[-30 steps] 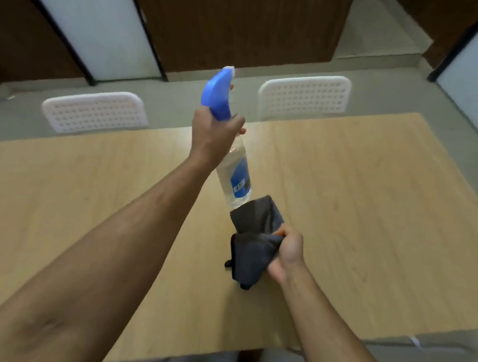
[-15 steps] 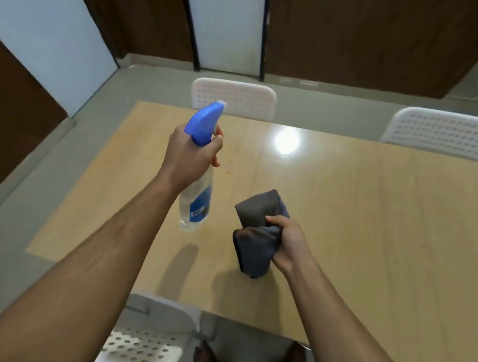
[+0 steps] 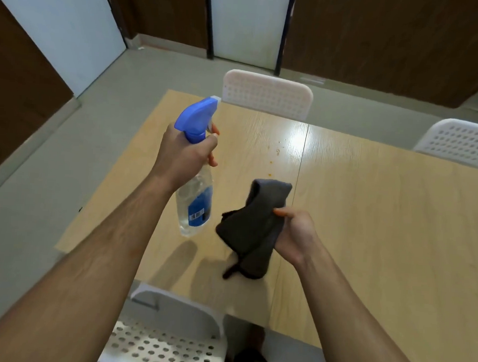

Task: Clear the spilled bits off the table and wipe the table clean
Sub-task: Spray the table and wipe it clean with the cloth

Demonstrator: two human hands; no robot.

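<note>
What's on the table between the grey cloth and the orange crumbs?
Head view: only bare wooden table between the grey cloth and orange crumbs.

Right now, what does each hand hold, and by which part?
Left hand grips the spray bottle at its neck; right hand grips the grey cloth mid-fold.

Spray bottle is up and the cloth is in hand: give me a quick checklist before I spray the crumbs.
1. Left hand grips the spray bottle: ok.
2. Finger on the trigger: ok.
3. Nozzle faces the orange crumbs: ok.
4. Liquid in the bottle: ok, clear liquid shows.
5. Right hand holds the grey cloth: ok.
6. Crumbs cleared from the table: not ok.
</note>
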